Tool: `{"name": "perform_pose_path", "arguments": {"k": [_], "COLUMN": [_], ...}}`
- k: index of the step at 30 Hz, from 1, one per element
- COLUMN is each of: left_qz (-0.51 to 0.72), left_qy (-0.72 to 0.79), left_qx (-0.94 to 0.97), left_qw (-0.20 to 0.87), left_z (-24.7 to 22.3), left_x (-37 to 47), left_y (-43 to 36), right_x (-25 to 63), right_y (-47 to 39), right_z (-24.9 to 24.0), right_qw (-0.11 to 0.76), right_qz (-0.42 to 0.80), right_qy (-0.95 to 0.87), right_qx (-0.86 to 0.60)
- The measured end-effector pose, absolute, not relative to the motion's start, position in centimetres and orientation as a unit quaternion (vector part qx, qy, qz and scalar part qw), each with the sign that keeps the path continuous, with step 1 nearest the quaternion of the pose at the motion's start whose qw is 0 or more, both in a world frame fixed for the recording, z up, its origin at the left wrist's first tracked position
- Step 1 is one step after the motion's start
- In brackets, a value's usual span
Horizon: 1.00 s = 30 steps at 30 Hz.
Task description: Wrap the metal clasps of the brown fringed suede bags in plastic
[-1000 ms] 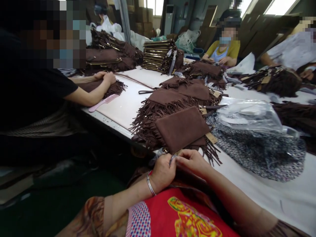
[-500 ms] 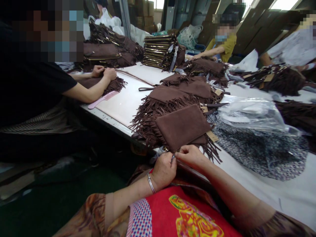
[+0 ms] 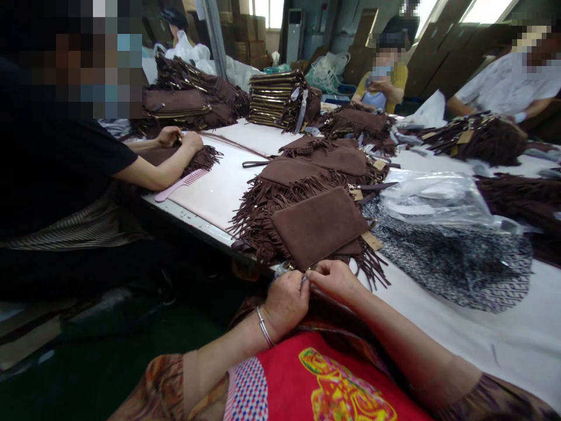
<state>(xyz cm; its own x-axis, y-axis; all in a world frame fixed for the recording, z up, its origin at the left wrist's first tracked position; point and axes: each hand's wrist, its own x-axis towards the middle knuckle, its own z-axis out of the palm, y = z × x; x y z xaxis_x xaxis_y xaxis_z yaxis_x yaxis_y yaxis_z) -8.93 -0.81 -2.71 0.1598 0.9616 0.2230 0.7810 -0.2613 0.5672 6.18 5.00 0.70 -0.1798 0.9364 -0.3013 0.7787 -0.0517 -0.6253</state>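
Note:
At the table's near edge my left hand (image 3: 287,301) is closed, its fingertips pinched on something small and greyish that I cannot make out. Touching it from the right, my right hand (image 3: 333,280) is closed in a pinch too, and what it grips is hidden. Just beyond both hands lies a brown suede fringed pouch (image 3: 319,225), flat on top of more pouches, with a tan tag (image 3: 371,240) at its right side. A crumpled bit of clear wrap (image 3: 284,268) with a metal part shows just behind my left hand.
Clear plastic bags (image 3: 433,196) and a black-and-white patterned cloth (image 3: 456,257) lie right of the pouches. A pink comb (image 3: 182,184) is near a co-worker's hands (image 3: 186,139) at left. Stacked pouches with gold zips (image 3: 276,99) stand farther back. Other people work across the table.
My hands stay pinched together in nearly the same place. The view has shifted slightly. Across the table, the person in yellow has raised their hands toward the chest.

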Motion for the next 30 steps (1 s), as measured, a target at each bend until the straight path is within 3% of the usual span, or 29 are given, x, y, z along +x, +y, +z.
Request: {"name": "perform_pose_path", "arguments": {"k": [6, 13, 17, 23, 27, 30], "left_qz": [0.322, 0.378, 0.382, 0.339, 0.360, 0.372], "left_qy": [0.592, 0.534, 0.417, 0.360, 0.438, 0.510], "left_qx": [0.693, 0.340, 0.172, 0.087, 0.202, 0.286], "left_qw": [0.256, 0.675, 0.807, 0.865, 0.798, 0.721], "left_z": [-1.9, -1.5, -1.1, -1.3, -1.2, -1.5], "left_x": [-9.0, -8.2, -8.3, -8.4, -7.6, -7.0], "left_y": [-0.6, -0.5, -0.7, -0.9, -1.6, -2.1], "right_x": [7.7, 7.2, 7.0, 6.7, 7.0, 7.4], "right_y": [4.4, 3.9, 3.5, 3.3, 3.1, 2.5], "right_z": [1.0, 0.8, 0.6, 0.6, 0.6, 0.6], "right_qw": [0.124, 0.135, 0.147, 0.157, 0.098, 0.149], "right_qz": [0.440, 0.431, 0.426, 0.435, 0.481, 0.463], "right_qy": [-0.678, -0.671, -0.672, -0.652, -0.606, -0.621], "right_qx": [-0.575, -0.587, -0.588, -0.600, -0.626, -0.614]}}
